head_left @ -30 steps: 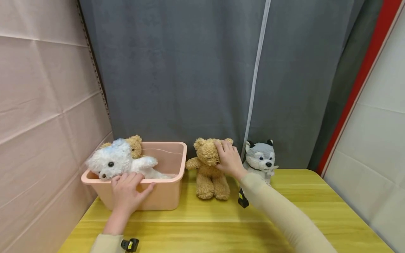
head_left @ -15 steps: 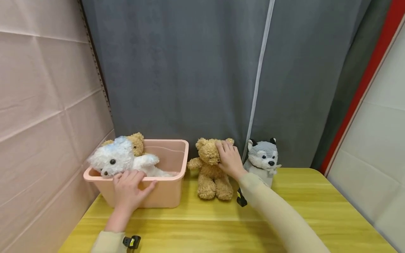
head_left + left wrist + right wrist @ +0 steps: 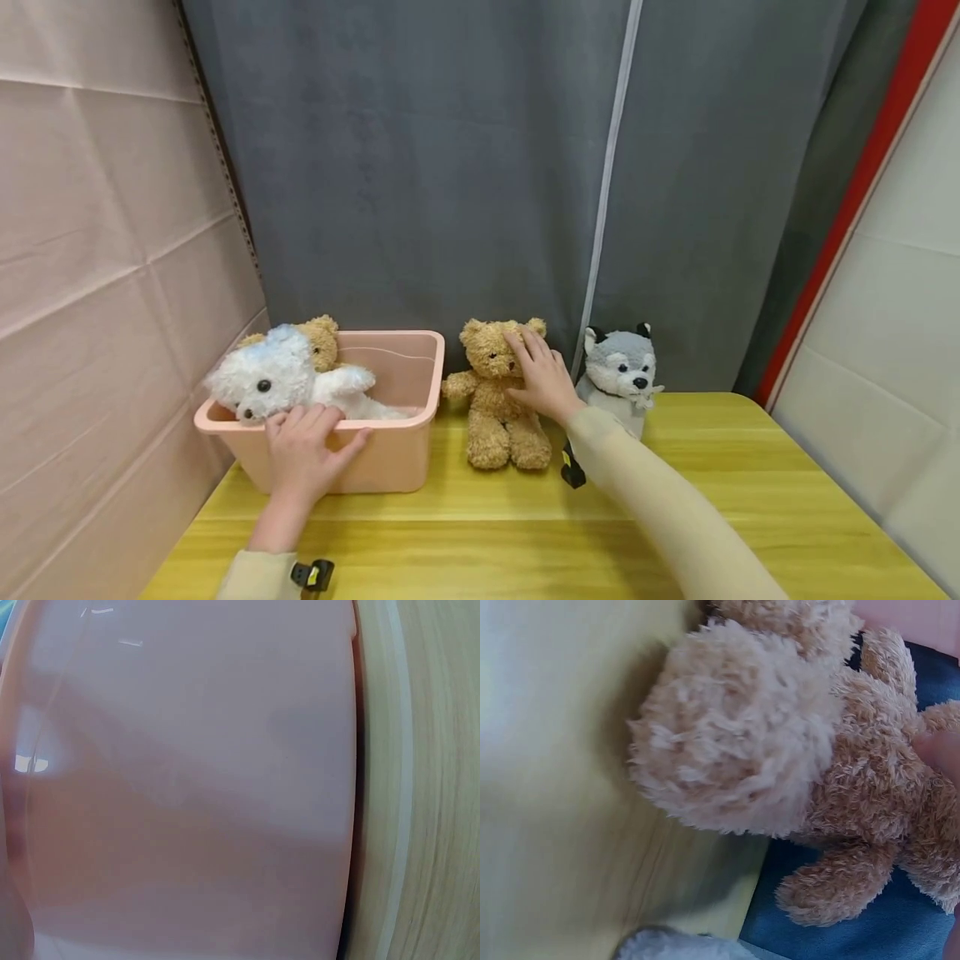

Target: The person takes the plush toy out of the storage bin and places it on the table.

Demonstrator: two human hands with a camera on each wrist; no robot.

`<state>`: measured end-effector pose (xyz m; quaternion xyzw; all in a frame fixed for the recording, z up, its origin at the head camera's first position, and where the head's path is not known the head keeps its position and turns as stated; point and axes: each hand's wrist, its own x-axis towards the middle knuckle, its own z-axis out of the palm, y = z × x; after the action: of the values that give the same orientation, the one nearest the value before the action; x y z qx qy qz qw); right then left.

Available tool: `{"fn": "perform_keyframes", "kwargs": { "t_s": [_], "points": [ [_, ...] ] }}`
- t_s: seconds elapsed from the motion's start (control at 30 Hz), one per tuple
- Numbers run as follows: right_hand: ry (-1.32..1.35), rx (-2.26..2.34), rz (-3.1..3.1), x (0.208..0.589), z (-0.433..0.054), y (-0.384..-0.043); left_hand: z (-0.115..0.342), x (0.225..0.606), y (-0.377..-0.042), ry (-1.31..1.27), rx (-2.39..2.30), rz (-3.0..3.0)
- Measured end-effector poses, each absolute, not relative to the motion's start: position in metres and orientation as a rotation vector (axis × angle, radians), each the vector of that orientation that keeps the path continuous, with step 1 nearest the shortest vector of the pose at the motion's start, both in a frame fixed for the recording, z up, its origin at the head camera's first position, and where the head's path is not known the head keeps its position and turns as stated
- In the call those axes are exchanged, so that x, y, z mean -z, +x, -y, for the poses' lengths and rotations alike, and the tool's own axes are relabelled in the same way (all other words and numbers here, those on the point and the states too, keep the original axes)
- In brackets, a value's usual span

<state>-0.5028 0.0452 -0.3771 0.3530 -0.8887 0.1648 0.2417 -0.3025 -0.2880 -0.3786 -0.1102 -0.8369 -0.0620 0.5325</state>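
Bear (image 3: 491, 393) behind outstretched fingers (image 3: 531, 345) (right hand (image 3: 547, 380))

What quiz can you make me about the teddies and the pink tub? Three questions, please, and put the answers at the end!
1. How many toys can you see in the tub?

2. True or false: the left hand is touching the husky.

3. Which is nearest to the right hand?
A) the husky
B) the bear on the table
C) the tub

Key:
1. Two: the white toy and a brown bear behind it.
2. False: it's on the tub.
3. B
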Motion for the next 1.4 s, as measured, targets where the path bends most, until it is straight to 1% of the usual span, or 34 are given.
{"fn": "perform_keyframes", "kwargs": {
  "t_s": [0.33, 0.5, 0.6, 0.67, 0.77, 0.97, 1.2, 1.4],
  "points": [
    [1.022, -0.442, 2.472, 0.386, -0.059, -0.484, 0.29, 0.379, -0.302, -0.254, 0.15, 2.007],
    [1.119, -0.446, 2.417, 0.393, -0.067, -0.473, 0.291, 0.38, -0.302, -0.255, 0.148, 2.004],
    [1.178, -0.454, 2.336, 0.389, -0.064, -0.471, 0.292, 0.38, -0.302, -0.257, 0.154, 1.993],
    [1.215, -0.459, 2.279, 0.38, -0.058, -0.47, 0.293, 0.38, -0.303, -0.258, 0.154, 1.992],
    [1.286, -0.484, 2.184, 0.356, -0.041, -0.468, 0.292, 0.38, -0.303, -0.266, 0.159, 1.99],
    [1.506, -0.42, 2.019, 0.301, 0.014, -0.453, 0.291, 0.381, -0.302, -0.252, 0.152, 2.023],
    [1.725, -0.087, 1.784, 0.251, 0.092, -0.418, 0.29, 0.38, -0.299, -0.247, 0.13, 2.011],
    [1.832, 0.298, 1.663, 0.219, 0.136, -0.389, 0.289, 0.382, -0.304, -0.238, 0.077, 1.965]
  ]
}}
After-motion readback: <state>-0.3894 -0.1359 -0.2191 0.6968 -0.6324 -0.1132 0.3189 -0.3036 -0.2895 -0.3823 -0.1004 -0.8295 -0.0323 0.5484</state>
